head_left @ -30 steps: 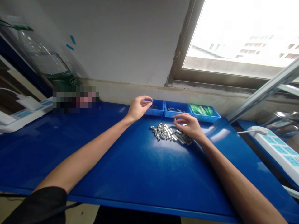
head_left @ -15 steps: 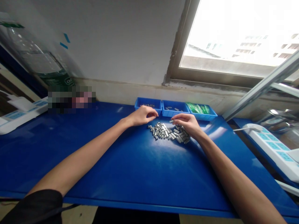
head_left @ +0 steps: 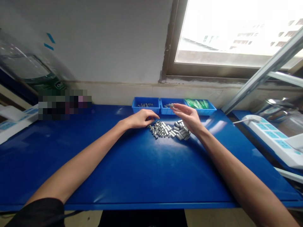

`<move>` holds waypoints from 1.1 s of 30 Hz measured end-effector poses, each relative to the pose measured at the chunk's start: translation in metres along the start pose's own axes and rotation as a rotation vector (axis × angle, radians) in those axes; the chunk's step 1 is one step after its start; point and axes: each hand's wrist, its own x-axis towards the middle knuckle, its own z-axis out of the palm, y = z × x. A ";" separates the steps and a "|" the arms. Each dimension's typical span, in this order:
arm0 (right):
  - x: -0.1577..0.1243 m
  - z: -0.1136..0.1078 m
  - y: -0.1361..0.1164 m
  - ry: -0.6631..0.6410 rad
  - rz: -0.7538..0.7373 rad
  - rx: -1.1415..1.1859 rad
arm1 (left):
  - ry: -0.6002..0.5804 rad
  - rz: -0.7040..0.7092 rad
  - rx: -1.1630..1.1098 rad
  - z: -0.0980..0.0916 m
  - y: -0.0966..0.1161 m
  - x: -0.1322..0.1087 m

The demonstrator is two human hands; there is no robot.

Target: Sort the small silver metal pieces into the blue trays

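Note:
A pile of small metal parts (head_left: pixel 161 130) lies on the blue table (head_left: pixel 142 170). At the pile's left edge rests my left hand (head_left: pixel 144 119), its fingers curled; whether anything is between them is hidden. My right hand (head_left: pixel 188 116) is raised over the front of the middle blue bin (head_left: pixel 167 111), with a small metal piece (head_left: pixel 172 106) at its fingertips. Some metal pieces lie in that bin. The left blue bin (head_left: pixel 146 109) holds small metal parts, and green packets (head_left: pixel 196 103) fill the right blue bin (head_left: pixel 207 112).
Power strips stand at the right (head_left: pixel 274 135) and far left (head_left: pixel 16 121). A large plastic bottle (head_left: pixel 30 69) is at the back left. A metal frame bar (head_left: pixel 260 75) slants up at the right, beside the window.
My right hand has risen from the pile toward the middle bin with the metal piece. My left hand has stayed beside the pile. The camera view has shifted a little.

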 end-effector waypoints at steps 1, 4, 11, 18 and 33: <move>0.001 0.000 0.000 -0.001 -0.013 0.022 | -0.001 0.012 -0.003 0.001 -0.001 0.000; 0.002 -0.001 0.000 -0.008 -0.039 0.023 | -0.022 0.042 0.010 0.005 -0.004 0.001; 0.000 0.001 -0.001 -0.053 -0.103 -0.378 | -0.036 0.069 0.086 0.010 -0.006 0.002; -0.010 0.009 -0.001 -0.272 -0.329 -0.814 | 0.000 0.019 0.016 0.005 -0.008 0.002; -0.009 0.007 0.008 -0.315 -0.358 -0.989 | 0.037 -0.065 0.055 0.000 -0.004 -0.001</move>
